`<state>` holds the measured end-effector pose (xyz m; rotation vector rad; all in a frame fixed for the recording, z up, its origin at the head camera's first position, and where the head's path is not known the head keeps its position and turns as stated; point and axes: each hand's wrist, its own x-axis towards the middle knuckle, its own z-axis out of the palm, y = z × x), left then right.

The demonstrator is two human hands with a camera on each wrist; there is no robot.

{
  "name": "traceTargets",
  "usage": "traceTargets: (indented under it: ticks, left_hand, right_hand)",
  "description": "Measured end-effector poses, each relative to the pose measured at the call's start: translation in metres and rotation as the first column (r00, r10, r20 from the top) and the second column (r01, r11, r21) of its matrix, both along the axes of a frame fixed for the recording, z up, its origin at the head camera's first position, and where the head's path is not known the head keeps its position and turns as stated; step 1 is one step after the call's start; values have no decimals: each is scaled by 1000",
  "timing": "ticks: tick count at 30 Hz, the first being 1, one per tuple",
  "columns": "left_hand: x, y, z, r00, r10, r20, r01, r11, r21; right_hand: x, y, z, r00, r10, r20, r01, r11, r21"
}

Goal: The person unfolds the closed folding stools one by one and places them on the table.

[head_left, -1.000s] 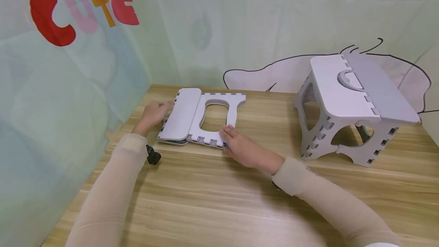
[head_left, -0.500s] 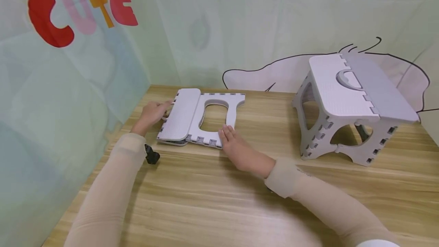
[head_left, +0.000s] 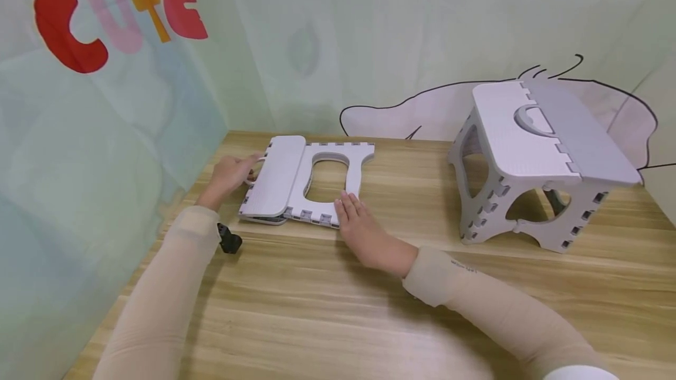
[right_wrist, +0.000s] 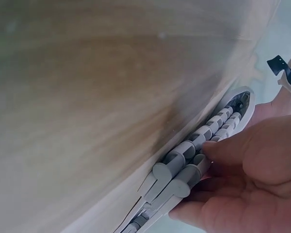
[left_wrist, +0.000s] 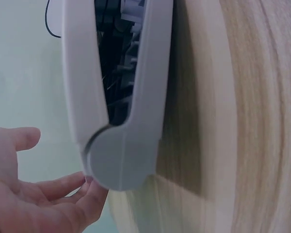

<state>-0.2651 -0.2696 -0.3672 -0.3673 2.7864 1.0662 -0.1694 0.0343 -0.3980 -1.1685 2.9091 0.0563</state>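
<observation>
A white and grey folding stool (head_left: pixel 282 180) lies folded on its side at the back left of the table, with an oval opening in its leg panel. At its left edge a small carry handle sticks out. My left hand (head_left: pixel 228 176) has its fingers bent at that handle, while its thumb (left_wrist: pixel 26 138) stands apart in the left wrist view. My right hand (head_left: pixel 367 236) holds the near right corner of the leg panel. In the right wrist view, the thumb presses the hinged edge (right_wrist: pixel 199 138) and the other fingers lie on the far face; some fingertips are hidden.
A second folding stool (head_left: pixel 528 133) stands unfolded at the right of the wooden table (head_left: pixel 317 304). A printed cloth wall (head_left: pixel 290 46) closes off the back and left side. A black wrist camera (head_left: pixel 229 240) sits under the left cuff.
My right hand has shifted slightly left and down at the corner, its forearm with it. My left hand has drawn slightly left at the handle. The folded stool stays in place; the view drifts slightly.
</observation>
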Motion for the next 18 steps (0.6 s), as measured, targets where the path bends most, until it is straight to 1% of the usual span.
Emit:
traceTargets:
  ticks: [2,5,9,14,18]
  left_hand:
    - [-1,0,0,1000,27,-10,-27,999,24]
    - [-2,0,2,997,63,-43,-60,995,75]
    - [-2,-1,8,993,70,-95,-58,990,125]
    - [-1,-2,18,993,66,-95,-49,983,177]
    - [1,-3,26,992,65,-111,-41,978,205]
  right_hand:
    - [0,1,0,1000,4,-3,-4,1000,-3]
    - [0,2,1,1000,-1,7,1,1000,-4]
    - [0,2,2,1000,-18,8,18,1000,3]
    - [1,3,2,1000,-26,-8,26,1000,6]
    - [2,4,2,999,-14,-47,15,1000,20]
